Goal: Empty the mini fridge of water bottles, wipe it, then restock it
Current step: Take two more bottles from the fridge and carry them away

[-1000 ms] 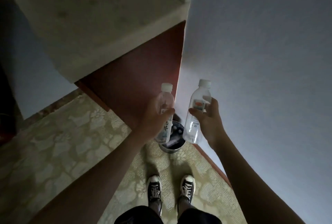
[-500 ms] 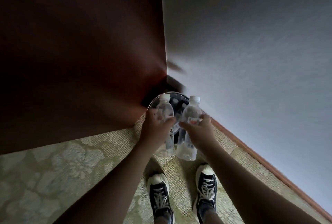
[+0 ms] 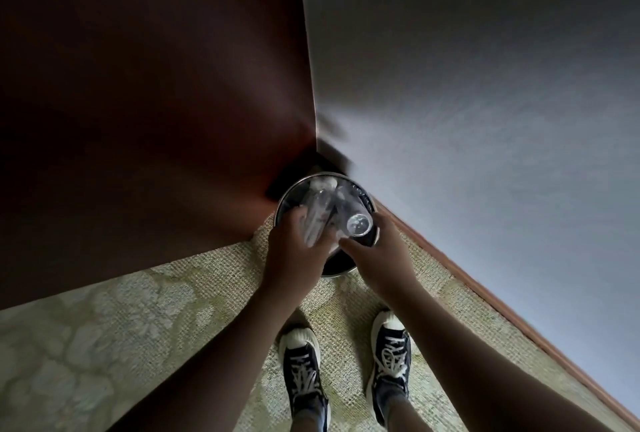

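1. Patterned green-beige carpet (image 3: 145, 320), dark red-brown cabinet side (image 3: 138, 102) on the left, grey-white wall (image 3: 485, 85) on the right; a round metal bin with dark liner (image 3: 367, 203) sits on the floor in the corner between them
2. Change: half a second ago both clear plastic water bottles stood upright in the hands, caps up, above the bin. Now both are tipped cap-down into it and the view has dropped closer
3. Reading: these two are being binned or parked, so the emptying step seems to be under way; wipe and restock not yet done
4. Left hand (image 3: 298, 251): grip wraps the blurred left bottle (image 3: 317, 213), which slants into the bin
5. Right hand (image 3: 384, 251): grip looks closed on the lower body of the right bottle (image 3: 358, 223), its round base facing the camera; finger contact partly hidden
6. Both bottles are partly inside the bin rim, not released
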Demonstrator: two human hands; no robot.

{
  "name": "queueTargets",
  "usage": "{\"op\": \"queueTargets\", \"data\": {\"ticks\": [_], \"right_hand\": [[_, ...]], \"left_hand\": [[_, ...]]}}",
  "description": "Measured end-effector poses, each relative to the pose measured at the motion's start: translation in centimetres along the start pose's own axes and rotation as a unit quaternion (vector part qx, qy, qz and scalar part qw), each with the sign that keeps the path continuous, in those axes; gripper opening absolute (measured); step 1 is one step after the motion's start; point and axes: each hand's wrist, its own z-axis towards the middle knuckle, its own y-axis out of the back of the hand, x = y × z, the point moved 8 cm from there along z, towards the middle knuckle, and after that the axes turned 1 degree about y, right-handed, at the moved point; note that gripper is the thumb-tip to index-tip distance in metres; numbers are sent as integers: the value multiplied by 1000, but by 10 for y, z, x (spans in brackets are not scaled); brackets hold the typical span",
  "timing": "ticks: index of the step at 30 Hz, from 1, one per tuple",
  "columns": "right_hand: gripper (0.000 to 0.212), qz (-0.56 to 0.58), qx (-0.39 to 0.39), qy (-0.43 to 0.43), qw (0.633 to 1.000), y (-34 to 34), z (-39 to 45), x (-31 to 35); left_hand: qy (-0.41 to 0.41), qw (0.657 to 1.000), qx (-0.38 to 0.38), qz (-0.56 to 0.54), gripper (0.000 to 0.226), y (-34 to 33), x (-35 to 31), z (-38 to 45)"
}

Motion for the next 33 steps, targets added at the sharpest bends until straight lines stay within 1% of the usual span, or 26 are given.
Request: {"op": "queueTargets", "data": {"ticks": [3,5,7,8,10,13,15,18,22,24,26,28,30,33], "right_hand": [[55,-23,-22,49,998,30,-36,52],[71,-45,-39,96,994,51,-63,98],[79,-59,-54,144,986,70,-92,148],[79,-63,-64,170,981,80,-107,176],[75,-72,-90,209,971,100,-139,227],[64,-75,-143,245,956,138,-196,290],[60,-69,-180,260,946,169,-242,321],[61,-60,-233,267,933,218,-318,344],[63,-30,-312,260,913,289,-416,332],[61,-18,-365,248,897,326,-468,311],[58,-5,-430,226,874,363,-525,280],[56,8,-495,193,847,396,-586,240],[55,29,-557,159,815,423,-652,195],[55,48,-647,106,753,450,-757,122]], "left_hand": [[-51,998,-24,16,48,43,-57,-24],[-92,995,-37,24,50,72,-104,-38],[-141,988,-52,34,55,103,-157,-55],[-164,984,-56,32,58,118,-184,-63],[-182,982,-53,-10,60,146,-230,-80],[-203,974,-37,-92,47,183,-284,-116],[-236,966,-21,-106,39,202,-320,-149],[-291,951,16,-98,35,218,-377,-208],[-394,911,86,-87,41,206,-451,-294],[-425,891,135,-81,43,187,-480,-340],[-463,864,184,-71,43,161,-507,-393],[-508,827,237,-52,45,130,-529,-454],[-556,779,288,-28,46,96,-545,-526],[-615,703,356,-5,37,48,-555,-644]]}}
